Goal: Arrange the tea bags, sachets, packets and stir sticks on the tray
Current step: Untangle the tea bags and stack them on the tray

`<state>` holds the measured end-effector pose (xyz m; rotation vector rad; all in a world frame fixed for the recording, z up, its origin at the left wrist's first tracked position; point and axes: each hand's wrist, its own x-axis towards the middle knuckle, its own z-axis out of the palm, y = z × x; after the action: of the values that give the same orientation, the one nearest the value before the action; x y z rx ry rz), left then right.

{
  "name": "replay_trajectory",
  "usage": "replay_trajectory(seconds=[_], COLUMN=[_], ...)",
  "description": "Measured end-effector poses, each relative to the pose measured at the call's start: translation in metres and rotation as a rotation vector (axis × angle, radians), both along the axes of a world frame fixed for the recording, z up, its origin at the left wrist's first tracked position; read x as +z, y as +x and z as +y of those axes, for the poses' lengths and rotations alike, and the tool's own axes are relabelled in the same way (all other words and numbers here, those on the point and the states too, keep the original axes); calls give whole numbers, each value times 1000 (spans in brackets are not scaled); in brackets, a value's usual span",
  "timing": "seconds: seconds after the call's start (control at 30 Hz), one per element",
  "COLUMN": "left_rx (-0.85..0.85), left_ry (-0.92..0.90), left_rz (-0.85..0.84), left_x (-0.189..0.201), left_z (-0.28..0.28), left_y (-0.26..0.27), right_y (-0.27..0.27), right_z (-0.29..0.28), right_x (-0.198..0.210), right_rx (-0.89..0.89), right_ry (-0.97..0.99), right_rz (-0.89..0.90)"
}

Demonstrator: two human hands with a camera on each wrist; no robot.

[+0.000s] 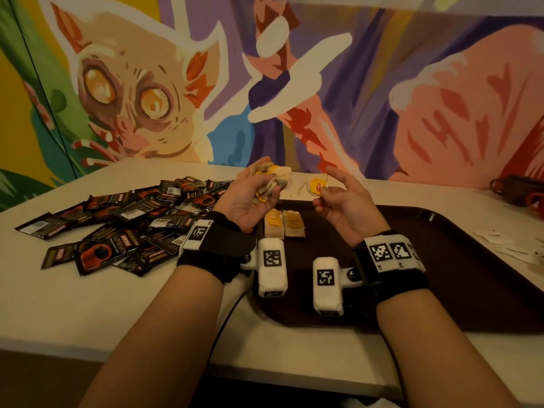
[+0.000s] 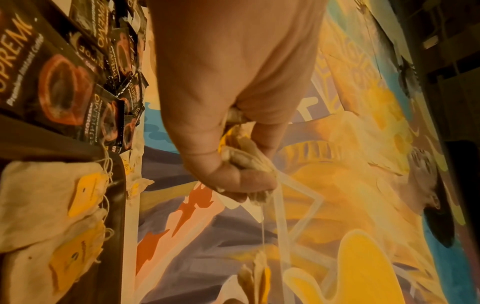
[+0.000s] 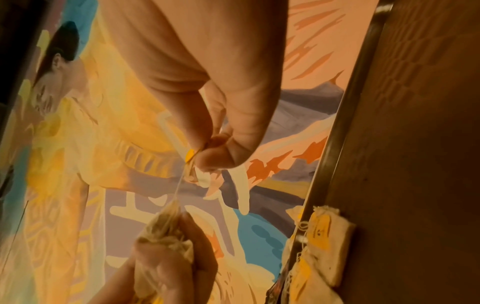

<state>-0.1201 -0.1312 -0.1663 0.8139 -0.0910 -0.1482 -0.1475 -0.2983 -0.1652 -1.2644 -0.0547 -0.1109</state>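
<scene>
— Above the far edge of the dark brown tray (image 1: pixel 459 293), at mid-frame in the head view, what are the hands doing?

— The left hand (image 1: pixel 245 198) is palm up, fingers curled round a crumpled bunch of tea bags (image 1: pixel 272 179). The right hand (image 1: pixel 343 201) pinches one tea bag (image 1: pixel 316 185) by its yellow tag between thumb and fingers. The two hands are close but not touching.

— Anything joining them?

— In the right wrist view a thin string (image 3: pixel 179 185) runs from the pinched tag down to the bunch.

— And the rest of the task's things?

— Two tea bags (image 1: pixel 284 223) lie flat, side by side, on the tray just below the hands. A heap of black coffee sachets (image 1: pixel 123 219) sprawls on the white table (image 1: pixel 88 313) at left centre. Pale paper packets (image 1: pixel 512 245) sit at the right edge of the frame; I cannot tell whether they lie on the tray or beside it.
</scene>
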Motion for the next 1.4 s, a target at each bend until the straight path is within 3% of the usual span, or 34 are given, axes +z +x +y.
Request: replay_trajectory(seconds=[0.13, 0.43, 0.7, 1.0, 1.13, 1.27, 1.4], left_rx=[44, 122, 107, 112, 119, 109, 63], left_ry=[-54, -411, -464, -682, -585, -328, -96], left_rz=[-1, -54, -115, -112, -91, -127, -183], left_x=[-2, -3, -1, 3, 5, 8, 8], left_z=[4, 19, 18, 31, 29, 26, 22], left_y=[1, 1, 0, 2, -2, -8, -9], right_y=[-2, -2, -1, -2, -3, -3, -1], right_z=[0, 1, 3, 1, 0, -2, -5], right_x=[1, 1, -1, -1, 0, -1, -1], right_rx=[41, 48, 61, 63, 46, -27, -31], right_ry=[22, 34, -28, 24, 45, -109, -90], right_rz=[-16, 42, 82, 70, 60, 64, 29])
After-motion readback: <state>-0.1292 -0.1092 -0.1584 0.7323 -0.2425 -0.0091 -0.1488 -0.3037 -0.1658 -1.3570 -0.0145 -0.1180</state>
